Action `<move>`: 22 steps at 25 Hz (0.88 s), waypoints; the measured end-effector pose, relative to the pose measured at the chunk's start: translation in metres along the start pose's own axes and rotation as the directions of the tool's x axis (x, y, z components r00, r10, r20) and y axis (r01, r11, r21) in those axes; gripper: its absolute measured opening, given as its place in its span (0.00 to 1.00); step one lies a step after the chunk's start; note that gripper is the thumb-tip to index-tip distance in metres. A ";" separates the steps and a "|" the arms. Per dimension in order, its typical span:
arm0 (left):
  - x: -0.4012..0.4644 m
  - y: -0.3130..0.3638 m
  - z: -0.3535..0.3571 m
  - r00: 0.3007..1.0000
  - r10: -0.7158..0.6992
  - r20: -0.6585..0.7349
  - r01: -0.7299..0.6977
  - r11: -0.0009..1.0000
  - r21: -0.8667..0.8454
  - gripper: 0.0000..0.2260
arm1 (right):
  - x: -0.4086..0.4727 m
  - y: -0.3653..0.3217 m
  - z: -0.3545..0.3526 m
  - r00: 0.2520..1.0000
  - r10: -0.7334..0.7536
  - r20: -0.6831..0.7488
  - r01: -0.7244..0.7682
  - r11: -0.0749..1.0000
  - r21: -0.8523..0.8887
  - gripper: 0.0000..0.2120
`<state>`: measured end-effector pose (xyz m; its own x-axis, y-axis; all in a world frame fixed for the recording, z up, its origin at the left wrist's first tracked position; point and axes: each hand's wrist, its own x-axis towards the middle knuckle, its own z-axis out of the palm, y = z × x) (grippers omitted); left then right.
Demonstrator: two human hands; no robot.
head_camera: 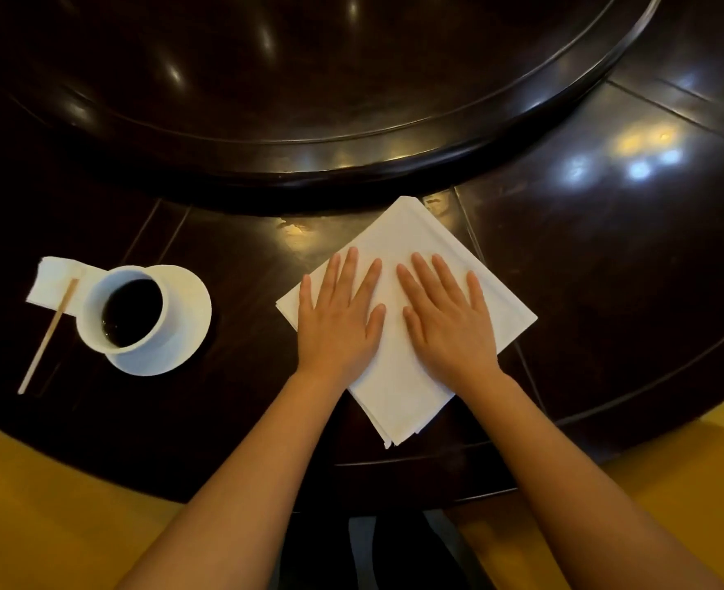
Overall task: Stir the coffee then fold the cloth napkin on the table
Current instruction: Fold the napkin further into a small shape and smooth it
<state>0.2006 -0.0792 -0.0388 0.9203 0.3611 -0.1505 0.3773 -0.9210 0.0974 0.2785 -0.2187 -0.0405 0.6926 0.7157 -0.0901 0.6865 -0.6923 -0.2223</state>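
Both palms, left hand [338,317] and right hand [447,321], press flat, fingers straight, on the soft folded napkin [398,402]; lift by corners.

Both hands lie flat side by side on the napkin [411,257] on the desk [607,257]. Well left of the fingers [347,270], a cup [124,310] stands on a saucer [186,308]; a stirrer [47,336] lies just left of the cup, its far end on a tissue [52,281]
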 end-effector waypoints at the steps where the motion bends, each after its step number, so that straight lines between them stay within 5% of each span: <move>1: -0.004 0.000 0.001 1.000 -0.025 -0.002 0.025 1.000 0.001 0.27 | -0.001 0.000 -0.003 1.000 0.028 -0.001 -0.028 1.000 0.004 0.27; 4: -0.015 0.001 0.004 0.997 -0.068 -0.033 0.069 0.998 0.009 0.31 | 0.004 -0.003 -0.009 1.000 0.015 0.013 -0.015 1.000 -0.020 0.29; 9: -0.017 0.001 0.004 0.998 0.004 -0.069 -0.002 1.000 0.031 0.35 | 0.059 0.021 -0.014 0.880 -0.450 0.150 0.463 0.884 -0.064 0.27; 12: -0.025 0.002 0.003 0.959 0.275 -0.072 -0.277 0.961 -0.008 0.30 | 0.091 0.033 -0.019 0.897 -0.423 0.132 0.436 0.894 -0.100 0.28; 16: -0.045 0.001 0.008 0.747 0.664 0.038 -0.663 0.748 -0.034 0.24 | 0.109 0.034 -0.021 0.947 -0.302 0.107 0.315 0.939 -0.139 0.29; 22: -0.067 -0.005 0.003 0.565 0.812 0.148 -0.815 0.577 -0.057 0.25 | 0.111 0.030 -0.019 0.990 -0.126 0.067 0.135 0.977 -0.167 0.32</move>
<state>0.1365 -0.0996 -0.0320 0.8105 -0.5657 -0.1519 -0.5262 -0.8172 0.2351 0.3803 -0.1620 -0.0387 0.5843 0.8017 -0.1259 0.8012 -0.5945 -0.0675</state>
